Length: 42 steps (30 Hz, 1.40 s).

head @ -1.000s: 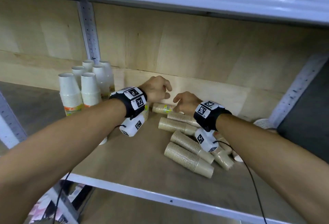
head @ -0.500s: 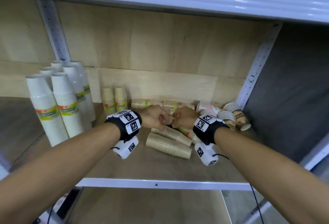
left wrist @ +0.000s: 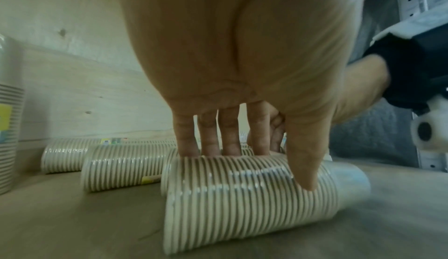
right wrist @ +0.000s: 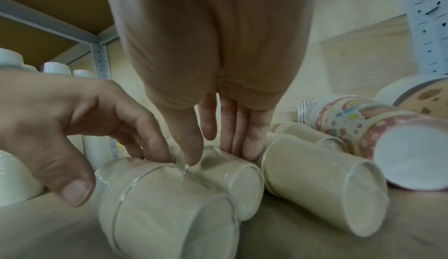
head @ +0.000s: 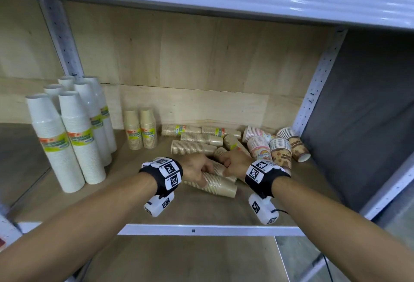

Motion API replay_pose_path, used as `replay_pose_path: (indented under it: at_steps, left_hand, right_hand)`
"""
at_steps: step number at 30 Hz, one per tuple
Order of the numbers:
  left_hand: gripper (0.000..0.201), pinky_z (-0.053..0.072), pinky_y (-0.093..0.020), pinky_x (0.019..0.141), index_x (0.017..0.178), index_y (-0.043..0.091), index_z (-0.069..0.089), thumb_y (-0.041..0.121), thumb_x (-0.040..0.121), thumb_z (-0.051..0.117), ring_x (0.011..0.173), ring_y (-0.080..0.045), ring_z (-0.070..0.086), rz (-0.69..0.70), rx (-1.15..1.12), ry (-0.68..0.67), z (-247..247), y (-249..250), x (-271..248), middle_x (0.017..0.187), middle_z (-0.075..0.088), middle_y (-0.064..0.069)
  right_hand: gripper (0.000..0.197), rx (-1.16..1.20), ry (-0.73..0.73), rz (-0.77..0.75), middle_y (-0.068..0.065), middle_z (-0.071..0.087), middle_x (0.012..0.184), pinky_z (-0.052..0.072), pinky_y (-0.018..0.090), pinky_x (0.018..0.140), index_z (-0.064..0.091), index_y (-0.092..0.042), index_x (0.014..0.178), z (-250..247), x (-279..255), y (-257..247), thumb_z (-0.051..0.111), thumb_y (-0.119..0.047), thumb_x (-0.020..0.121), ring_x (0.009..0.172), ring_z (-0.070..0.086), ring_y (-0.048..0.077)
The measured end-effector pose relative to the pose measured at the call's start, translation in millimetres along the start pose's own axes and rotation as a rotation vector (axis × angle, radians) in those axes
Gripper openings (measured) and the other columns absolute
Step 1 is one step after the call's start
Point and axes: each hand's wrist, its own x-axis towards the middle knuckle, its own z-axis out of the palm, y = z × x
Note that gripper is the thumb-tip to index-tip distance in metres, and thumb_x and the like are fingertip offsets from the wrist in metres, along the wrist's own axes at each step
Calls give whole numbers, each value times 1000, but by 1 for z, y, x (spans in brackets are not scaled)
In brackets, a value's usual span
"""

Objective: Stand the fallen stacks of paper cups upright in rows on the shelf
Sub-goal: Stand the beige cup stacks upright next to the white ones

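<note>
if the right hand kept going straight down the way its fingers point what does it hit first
The right hand points down, fingers already on a fallen kraft cup stack next to the stack the left hand grips. That stack comes first, then probably the shelf board beneath; depth is hard to judge.

— What is concealed in the head view?
— The near ends of two fallen kraft stacks (head: 220,186) are covered by the left hand (head: 197,169) and right hand (head: 235,165); fingertips cannot be made out.

— And the wrist views?
— The front stack's base (right wrist: 174,215) is smeared by blur. The patterned cups (right wrist: 400,148) are cut by the right edge. Label print (head: 56,144) is possibly legible, but too small.
</note>
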Motion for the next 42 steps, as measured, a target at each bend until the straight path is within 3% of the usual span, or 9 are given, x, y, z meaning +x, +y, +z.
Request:
replay_pose_path:
  at_steps: [5, 10, 13, 16, 19, 25, 31, 36, 42]
  left_hand:
    - [57, 48, -34, 97, 133, 30, 56, 32, 80, 77, 114, -16, 56, 24, 123, -36, 3, -1, 0, 126, 59, 6]
    - [60, 45, -30, 87, 135, 25, 53, 30, 80, 77, 114, -19, 54, 20, 203, -101, 0, -5, -1, 129, 55, 1]
    - [63, 47, -35, 94, 136, 26, 50, 28, 79, 78, 117, -20, 54, 8, 215, -123, -1, -7, -1, 132, 54, 1]
    - [63, 46, -37, 99, 135, 27, 50, 25, 79, 79, 120, -20, 53, 3, 198, -131, 0, -10, -1, 136, 54, 1]
    - [62, 47, -37, 98, 133, 27, 52, 23, 78, 80, 119, -20, 54, -4, 175, -131, -2, -12, -3, 136, 55, 1]
    - [71, 43, -29, 98, 141, 23, 47, 13, 78, 79, 124, -19, 51, -31, 102, -121, -12, -22, -5, 139, 52, 0]
    - [74, 43, -27, 93, 142, 28, 45, 11, 78, 77, 118, -15, 52, -57, 81, -48, -37, -36, -12, 133, 53, 5]
    - [72, 50, -34, 91, 140, 25, 40, 14, 79, 78, 111, -18, 55, -117, -116, 84, -59, -49, -17, 132, 54, 3]
    - [76, 57, -39, 87, 137, 21, 41, 12, 73, 81, 108, -19, 60, -139, -336, 214, -55, -57, -11, 121, 60, 1]
  right_hand:
    - [49, -41, -23, -32, 4, 64, 109, 53, 33, 81, 60, -10, 124, 2, 1, -1, 76, -17, 78, 100, 62, 21]
    - [34, -123, -14, -41, -12, 43, 70, 30, 20, 50, 61, -20, 103, 5, 3, -4, 80, -25, 75, 60, 42, 3]
    - [45, -187, -25, -56, -8, 52, 79, 34, 21, 53, 63, -12, 112, 7, 6, -9, 80, -28, 74, 70, 50, 9]
    - [60, -216, -47, -46, 2, 62, 111, 50, 29, 74, 57, -13, 129, 9, 9, -12, 79, -30, 75, 97, 60, 18]
    - [61, -232, -56, -29, 4, 62, 119, 53, 32, 85, 56, -13, 131, 10, 10, -14, 79, -30, 76, 104, 61, 20]
    - [40, -233, -77, -22, 1, 61, 100, 42, 24, 58, 64, -14, 114, -3, 10, -20, 72, -23, 75, 87, 60, 18]
    - [49, -124, -23, -7, 0, 57, 122, 49, 28, 81, 60, -19, 125, -40, 12, -27, 73, -24, 78, 105, 57, 18]
    - [38, -56, 65, -39, -10, 54, 90, 38, 18, 51, 64, -16, 119, -69, 12, -43, 71, -16, 81, 75, 54, 9]
    - [36, -74, 103, -70, -4, 55, 96, 38, 19, 51, 64, -19, 113, -75, 22, -68, 72, -16, 78, 77, 54, 9]
